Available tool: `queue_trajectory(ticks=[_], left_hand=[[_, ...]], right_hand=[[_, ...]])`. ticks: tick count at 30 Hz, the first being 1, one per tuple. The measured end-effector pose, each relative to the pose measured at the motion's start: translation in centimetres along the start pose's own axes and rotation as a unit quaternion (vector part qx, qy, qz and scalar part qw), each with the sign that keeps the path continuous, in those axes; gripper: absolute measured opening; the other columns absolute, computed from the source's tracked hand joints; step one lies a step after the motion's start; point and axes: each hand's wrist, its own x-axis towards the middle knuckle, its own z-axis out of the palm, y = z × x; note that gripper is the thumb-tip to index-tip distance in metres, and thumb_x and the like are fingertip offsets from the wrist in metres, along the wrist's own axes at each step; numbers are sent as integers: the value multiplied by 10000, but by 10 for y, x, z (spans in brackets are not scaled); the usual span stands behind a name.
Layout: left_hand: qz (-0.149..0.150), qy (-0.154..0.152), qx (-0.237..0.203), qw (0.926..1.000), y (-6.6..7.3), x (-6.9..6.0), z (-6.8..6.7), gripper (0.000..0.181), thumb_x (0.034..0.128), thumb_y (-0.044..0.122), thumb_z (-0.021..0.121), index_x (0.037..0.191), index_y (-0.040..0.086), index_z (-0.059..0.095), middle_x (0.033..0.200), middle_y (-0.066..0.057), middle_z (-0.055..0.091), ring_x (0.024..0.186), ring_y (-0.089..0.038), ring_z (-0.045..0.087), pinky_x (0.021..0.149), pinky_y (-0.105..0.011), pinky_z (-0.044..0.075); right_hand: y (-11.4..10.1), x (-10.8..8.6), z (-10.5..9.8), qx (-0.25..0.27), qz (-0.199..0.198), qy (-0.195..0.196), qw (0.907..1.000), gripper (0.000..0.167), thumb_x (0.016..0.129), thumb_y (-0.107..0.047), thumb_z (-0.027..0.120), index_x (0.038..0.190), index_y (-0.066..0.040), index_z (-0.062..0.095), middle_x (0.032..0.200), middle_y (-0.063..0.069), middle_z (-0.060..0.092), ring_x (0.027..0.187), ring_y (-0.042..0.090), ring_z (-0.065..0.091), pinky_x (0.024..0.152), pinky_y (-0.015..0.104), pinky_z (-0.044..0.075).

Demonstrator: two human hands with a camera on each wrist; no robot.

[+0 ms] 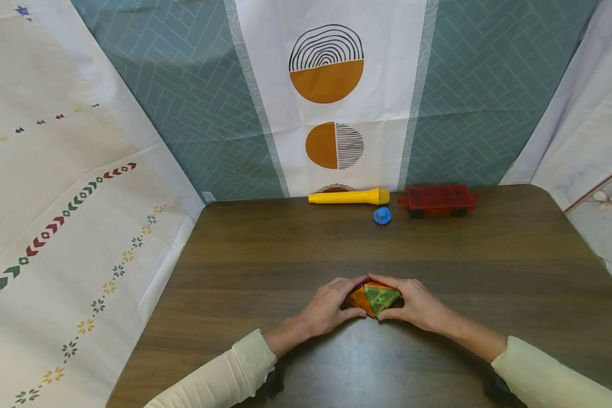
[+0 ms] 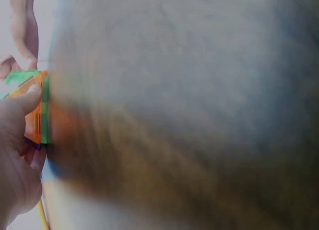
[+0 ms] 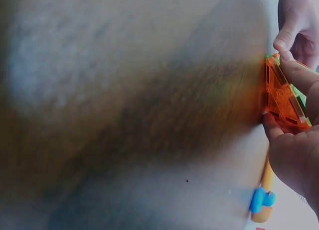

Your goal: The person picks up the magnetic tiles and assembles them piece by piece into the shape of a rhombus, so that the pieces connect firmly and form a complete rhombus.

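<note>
A small faceted shape of translucent magnetic tiles (image 1: 381,297) sits on the table, with green and orange triangles showing and a bit of purple at its far edge. My left hand (image 1: 330,306) grips its left side, fingers at the back and thumb at the front. On the opposite side my right hand (image 1: 419,305) holds it the same way. In the left wrist view, an orange tile (image 2: 36,118) with a green one along its base shows between thumb and fingers. The right wrist view shows an orange triangle tile (image 3: 284,98) between the right thumb and fingers. Its underside is hidden.
Along the table's back edge lie a yellow microphone-shaped toy (image 1: 349,196), a small blue toy (image 1: 382,216) and a red translucent wheeled car base (image 1: 438,200). The brown wooden table (image 1: 245,272) meets a patterned cloth (image 1: 183,96) behind it.
</note>
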Motion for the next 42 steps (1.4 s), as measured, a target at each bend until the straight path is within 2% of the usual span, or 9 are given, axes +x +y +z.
queue_trajectory(ticks=[4, 8, 13, 17, 19, 23, 30, 36, 42], left_hand=[[-16, -74, 27, 10000, -3, -3, -5, 683, 995, 340, 775, 1582, 122, 501, 1486, -34, 626, 1339, -174, 590, 1096, -378, 503], [-41, -54, -12, 10000, -8, -7, -12, 591, 1005, 294, 768, 1537, 134, 566, 1468, -22, 643, 1329, -170, 607, 1095, -392, 507], [-34, 68, -169, 9998, -18, -12, -16, 455, 998, 234, 781, 1433, 153, 673, 1356, 7, 708, 1155, -80, 677, 976, -288, 557], [-35, 205, -386, 9990, -22, -14, -18, 359, 984, 173, 793, 1336, 133, 734, 1214, 9, 748, 969, -11, 690, 846, -170, 555], [-38, 261, -474, 9985, -23, -14, -18, 319, 975, 158, 800, 1290, 133, 757, 1155, 13, 754, 929, 3, 687, 815, -147, 551], [-80, 354, -499, 9981, -23, -15, -18, 269, 967, 170, 809, 1234, 151, 785, 1096, 34, 756, 903, 23, 676, 794, -140, 545], [-121, 453, -494, 9977, -24, -15, -16, 244, 955, 184, 821, 1197, 154, 811, 1049, 41, 767, 863, 36, 667, 766, -129, 539], [-92, 508, -428, 9978, -24, -12, -16, 230, 958, 184, 819, 1185, 144, 817, 1028, 35, 772, 847, 37, 663, 751, -125, 539], [-184, 523, -393, 9977, -25, -10, -15, 240, 964, 190, 813, 1200, 150, 813, 1012, 38, 762, 842, 29, 657, 754, -138, 543]], right_hand=[[0, -2, -4, 343, 40, -114, 9993, 801, 896, -229, 881, 1553, 29, 502, 1369, 223, 665, 1104, 207, 676, 899, 329, 590], [-2, -7, -10, 845, 70, -169, 9963, 683, 946, -132, 822, 1524, 67, 518, 1381, 283, 641, 1130, 285, 716, 884, 323, 606], [-1, -14, -15, 991, 125, 33, 9950, 562, 966, -80, 782, 1464, 86, 581, 1385, 299, 640, 1159, 332, 719, 881, 294, 605], [0, -18, -17, 879, 228, 385, 9951, 467, 943, -38, 792, 1383, 62, 670, 1325, 256, 693, 1100, 264, 749, 837, 262, 611], [-1, -19, -18, 784, 249, 556, 9951, 402, 931, -21, 798, 1323, 37, 723, 1268, 223, 729, 1050, 217, 765, 804, 246, 614], [-3, -20, -19, 420, 246, 844, 9952, 314, 909, -18, 818, 1223, -28, 796, 1164, 142, 781, 981, 160, 775, 769, 225, 612], [-4, -20, -16, -71, 161, 1219, 9924, 288, 870, -30, 858, 1153, -74, 835, 1085, 64, 807, 941, 148, 780, 742, 225, 612], [-3, -18, -17, -148, 79, 1395, 9901, 265, 858, -14, 864, 1117, -64, 843, 1055, 68, 810, 915, 154, 784, 719, 226, 611], [-4, -17, -16, -144, 123, 1532, 9880, 245, 849, -15, 873, 1089, -63, 849, 1029, 67, 812, 886, 146, 786, 700, 225, 610]])
